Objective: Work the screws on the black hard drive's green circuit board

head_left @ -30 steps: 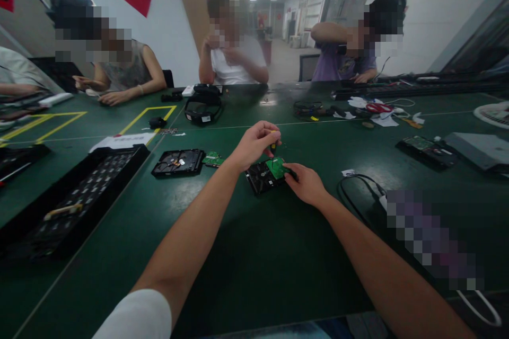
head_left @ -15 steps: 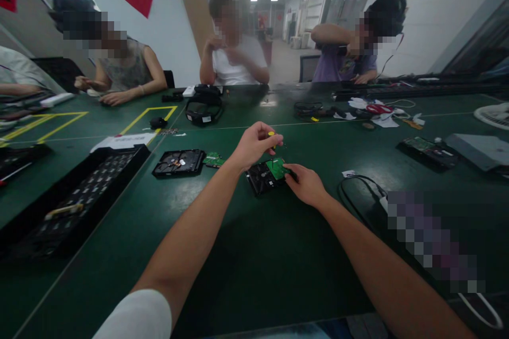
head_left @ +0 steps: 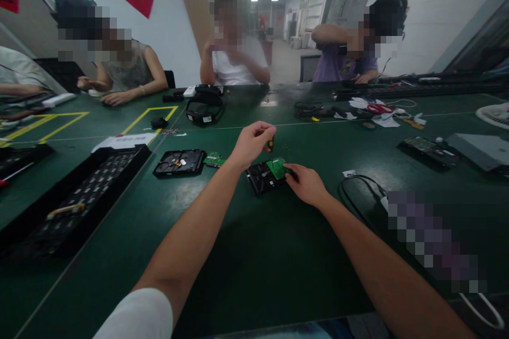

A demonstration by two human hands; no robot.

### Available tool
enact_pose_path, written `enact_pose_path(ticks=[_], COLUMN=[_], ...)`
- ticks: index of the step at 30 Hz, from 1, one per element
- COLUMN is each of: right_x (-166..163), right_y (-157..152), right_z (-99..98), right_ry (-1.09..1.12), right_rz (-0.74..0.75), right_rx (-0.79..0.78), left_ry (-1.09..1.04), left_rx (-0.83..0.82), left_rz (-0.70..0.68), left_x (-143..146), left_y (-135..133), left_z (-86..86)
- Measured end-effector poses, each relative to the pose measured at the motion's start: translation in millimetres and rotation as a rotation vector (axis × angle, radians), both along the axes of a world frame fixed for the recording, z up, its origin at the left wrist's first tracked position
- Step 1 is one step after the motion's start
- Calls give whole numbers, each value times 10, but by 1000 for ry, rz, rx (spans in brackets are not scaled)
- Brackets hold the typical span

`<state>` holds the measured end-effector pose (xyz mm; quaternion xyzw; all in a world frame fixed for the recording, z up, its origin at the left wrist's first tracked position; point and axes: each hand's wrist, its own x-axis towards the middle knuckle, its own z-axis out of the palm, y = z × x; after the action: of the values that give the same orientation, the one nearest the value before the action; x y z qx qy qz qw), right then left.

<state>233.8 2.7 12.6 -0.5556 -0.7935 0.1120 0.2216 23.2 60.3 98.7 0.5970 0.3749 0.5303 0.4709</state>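
A black hard drive [head_left: 260, 178] lies on the green table in front of me, a green circuit board [head_left: 277, 168] on its far right part. My left hand [head_left: 254, 143] is closed above the drive's far side, pinching a small screwdriver [head_left: 271, 143] with a yellow and black handle. Its shaft and tip are hard to make out. My right hand [head_left: 307, 184] grips the drive's right edge, fingertips at the circuit board. A dark piece shows between those fingers, and I cannot tell whether it belongs to the drive.
Left of my left forearm lie another hard drive [head_left: 178, 162] and a loose circuit board [head_left: 214, 159]. A long black tray [head_left: 131, 161] stands farther left. On the right are a cable [head_left: 358, 206], a blurred-out strip and another drive [head_left: 429, 152]. Several people sit across the table.
My left fingers have shifted on the screwdriver: its yellow top showed above them before, and now the handle shows below the fingertips. My right hand and the drive stay in place.
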Motion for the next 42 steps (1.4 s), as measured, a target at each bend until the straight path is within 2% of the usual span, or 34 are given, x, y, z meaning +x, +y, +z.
enact_pose_path(ticks=[2,4,10,12,14,20,26,32,38,42], right_x=[3,8,3,-2,-5,2,6,3,7,6], right_y=[-7,-12,-6,-3,-3,-15,-9,-4,-10,-6], right_z=[11,19,6,-4,-8,0,-17,-3,-2,-5], right_ry=[-4,-3,3,0,1,2,-8,-15,-16,-15], right_rz=[-8,-9,0,-8,-8,6,9,0,13,4], right_rx=[-15,-27,-9,-2,3,2,10,-5,-2,-8], left_ry=[33,61,107,76,71,17,22,-103,-6,-25], left_rx=[11,19,14,-6,6,13,38,-106,-44,-19], left_rz=[27,-24,-404,-456,-420,-134,-156,-214,-94,-123], left_x=[-10,-19,-14,-5,5,33,24,-30,3,56], left_y=[-8,-23,-81,-87,-82,-42,-25,-6,5,-11], left_z=[9,20,52,50,40,-6,-15,21,-10,-38])
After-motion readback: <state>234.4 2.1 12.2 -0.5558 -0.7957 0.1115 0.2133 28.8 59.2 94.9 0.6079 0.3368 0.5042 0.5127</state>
